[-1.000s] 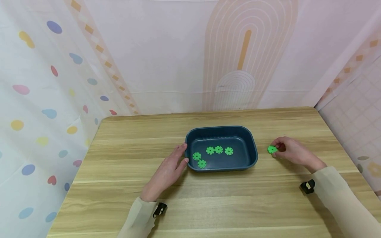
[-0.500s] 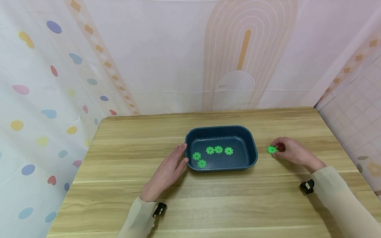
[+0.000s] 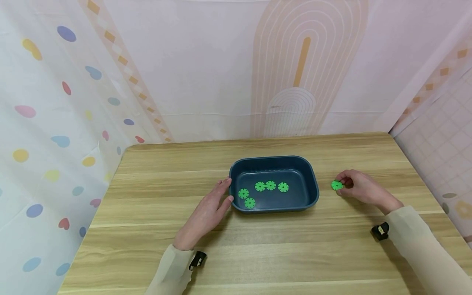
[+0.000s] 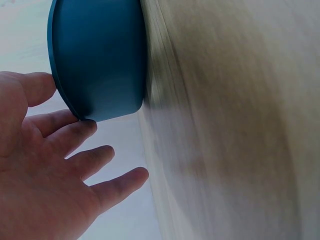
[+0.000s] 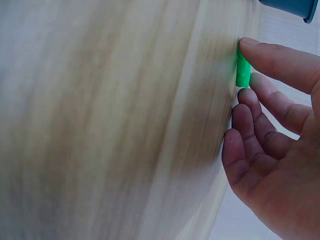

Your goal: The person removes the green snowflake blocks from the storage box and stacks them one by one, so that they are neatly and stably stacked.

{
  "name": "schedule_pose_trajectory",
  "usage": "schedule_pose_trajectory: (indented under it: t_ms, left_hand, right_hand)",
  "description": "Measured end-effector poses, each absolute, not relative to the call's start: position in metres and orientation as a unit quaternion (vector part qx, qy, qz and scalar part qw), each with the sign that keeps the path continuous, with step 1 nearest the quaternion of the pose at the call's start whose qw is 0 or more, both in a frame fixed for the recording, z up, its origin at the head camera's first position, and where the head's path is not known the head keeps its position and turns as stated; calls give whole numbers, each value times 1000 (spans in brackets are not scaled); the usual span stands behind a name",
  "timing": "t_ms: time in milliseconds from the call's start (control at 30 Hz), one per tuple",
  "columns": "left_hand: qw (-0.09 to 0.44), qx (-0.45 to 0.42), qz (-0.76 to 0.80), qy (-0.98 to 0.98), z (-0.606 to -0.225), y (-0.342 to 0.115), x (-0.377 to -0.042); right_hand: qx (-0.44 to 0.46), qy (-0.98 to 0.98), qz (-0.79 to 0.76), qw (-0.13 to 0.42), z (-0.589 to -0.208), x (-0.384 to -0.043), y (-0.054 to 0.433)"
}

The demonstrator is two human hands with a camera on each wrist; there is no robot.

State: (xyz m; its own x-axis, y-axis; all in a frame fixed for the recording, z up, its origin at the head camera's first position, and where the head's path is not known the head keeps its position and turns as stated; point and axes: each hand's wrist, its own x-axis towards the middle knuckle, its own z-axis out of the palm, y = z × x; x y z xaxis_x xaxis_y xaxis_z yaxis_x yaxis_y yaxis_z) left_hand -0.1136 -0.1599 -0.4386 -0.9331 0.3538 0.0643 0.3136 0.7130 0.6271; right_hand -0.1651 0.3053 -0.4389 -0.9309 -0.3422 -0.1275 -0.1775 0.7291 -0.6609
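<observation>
My left hand (image 3: 206,215) touches the left end of a dark blue rectangular tray (image 3: 276,209) with its fingertips and thumb. The left wrist view shows the fingers of that hand (image 4: 55,165) fairly straight and spread, thumb and fingertips at the tray's rim (image 4: 51,50). Right of the tray, my right hand (image 3: 363,188) pinches a small green notched disc (image 3: 336,185) between thumb and forefinger, low at the tabletop. Seen from the right wrist, the disc (image 5: 243,70) is edge-on, and the other fingers curl beneath. Several matching green discs (image 3: 283,187) lie flat inside the tray, mostly towards its left half.
The wood-grain table (image 3: 258,254) carries the tray near its middle. A pale patterned curtain (image 3: 206,73) hangs behind the table's far edge and along its left side. Black straps (image 3: 380,231) sit at both sleeved wrists.
</observation>
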Motion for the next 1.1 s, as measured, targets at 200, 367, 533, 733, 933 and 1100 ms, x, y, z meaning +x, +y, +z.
schedule_pose_trajectory:
  t_ms: [200,367,533,733,933,1100]
  left_hand:
    - [29,181,333,925,-438,-160,-113]
    - [32,179,333,925,-438,-160,-113]
    - [28,182,333,925,-439,-160,-114]
    - [27,181,335,924,-439,-160,-113]
    - [31,179,334,925,-438,-160,-113]
    - [38,177,335,925,-436,-160,-112]
  right_hand:
    - [-144,924,-334,116,-440,-166,305]
    - [-146,925,-331,113,-440,-165,306]
    - [-143,925,-333,112,-439,-165,305]
    - [-141,924,-335,116,-440,-166,305]
    - [-142,924,-337,109,-435,-162,304]
    - [-120,928,-338,100,-425,-153,303]
